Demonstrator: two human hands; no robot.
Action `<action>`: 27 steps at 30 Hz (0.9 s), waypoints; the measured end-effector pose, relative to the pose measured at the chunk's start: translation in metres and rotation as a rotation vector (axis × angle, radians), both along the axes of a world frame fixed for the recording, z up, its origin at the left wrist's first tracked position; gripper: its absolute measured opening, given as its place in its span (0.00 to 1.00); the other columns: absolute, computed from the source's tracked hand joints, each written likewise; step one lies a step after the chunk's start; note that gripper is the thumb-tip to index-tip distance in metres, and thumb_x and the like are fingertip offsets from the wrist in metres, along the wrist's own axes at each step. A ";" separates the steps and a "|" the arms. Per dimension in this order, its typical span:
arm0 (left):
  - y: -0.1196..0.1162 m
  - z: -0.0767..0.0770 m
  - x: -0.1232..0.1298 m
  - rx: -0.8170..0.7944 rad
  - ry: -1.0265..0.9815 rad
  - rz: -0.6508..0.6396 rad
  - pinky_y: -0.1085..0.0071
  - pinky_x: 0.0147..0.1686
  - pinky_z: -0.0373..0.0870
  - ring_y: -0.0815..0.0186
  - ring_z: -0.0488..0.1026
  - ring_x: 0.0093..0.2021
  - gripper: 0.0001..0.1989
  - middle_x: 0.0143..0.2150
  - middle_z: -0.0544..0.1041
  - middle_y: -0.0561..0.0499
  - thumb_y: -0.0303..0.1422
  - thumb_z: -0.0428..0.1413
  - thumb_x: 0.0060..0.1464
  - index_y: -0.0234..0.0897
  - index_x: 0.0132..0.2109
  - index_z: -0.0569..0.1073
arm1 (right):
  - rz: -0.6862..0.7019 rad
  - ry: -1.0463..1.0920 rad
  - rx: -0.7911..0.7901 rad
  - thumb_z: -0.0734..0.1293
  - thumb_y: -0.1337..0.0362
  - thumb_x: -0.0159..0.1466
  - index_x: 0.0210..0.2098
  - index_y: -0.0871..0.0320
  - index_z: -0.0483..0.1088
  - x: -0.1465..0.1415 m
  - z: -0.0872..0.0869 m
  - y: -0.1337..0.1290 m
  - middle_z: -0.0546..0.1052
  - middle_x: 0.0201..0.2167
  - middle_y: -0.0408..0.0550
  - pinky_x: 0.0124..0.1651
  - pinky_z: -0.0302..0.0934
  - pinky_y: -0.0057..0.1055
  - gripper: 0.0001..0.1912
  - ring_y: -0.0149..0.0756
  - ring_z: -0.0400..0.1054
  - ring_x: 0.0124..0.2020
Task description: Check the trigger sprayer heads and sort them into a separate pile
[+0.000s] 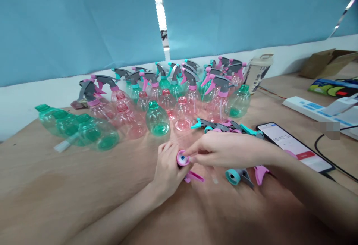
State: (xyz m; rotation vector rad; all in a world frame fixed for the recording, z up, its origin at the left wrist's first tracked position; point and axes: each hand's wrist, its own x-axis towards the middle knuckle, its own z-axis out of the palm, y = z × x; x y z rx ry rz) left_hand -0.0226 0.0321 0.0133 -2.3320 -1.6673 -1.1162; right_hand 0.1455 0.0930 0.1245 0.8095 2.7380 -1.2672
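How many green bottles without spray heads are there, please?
5: three green bottles at left, a front bottle at centre, a farther bottle near the cup; others may be hidden.

The bottles (157, 120) look like glossy clear plastic, the tabletop (125, 166) smooth and matt.

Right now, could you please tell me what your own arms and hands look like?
My left hand and right hand are bare: no gloves, rings or watch show. Both forearms are uncovered, with no sleeves in view. The nails are too blurred to describe.
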 end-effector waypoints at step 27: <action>-0.002 -0.002 0.001 -0.001 -0.040 -0.104 0.66 0.33 0.60 0.64 0.61 0.28 0.14 0.23 0.63 0.55 0.39 0.49 0.59 0.38 0.27 0.60 | 0.158 -0.019 0.054 0.57 0.61 0.65 0.37 0.56 0.73 -0.003 -0.003 0.003 0.76 0.34 0.44 0.32 0.55 0.29 0.14 0.34 0.67 0.33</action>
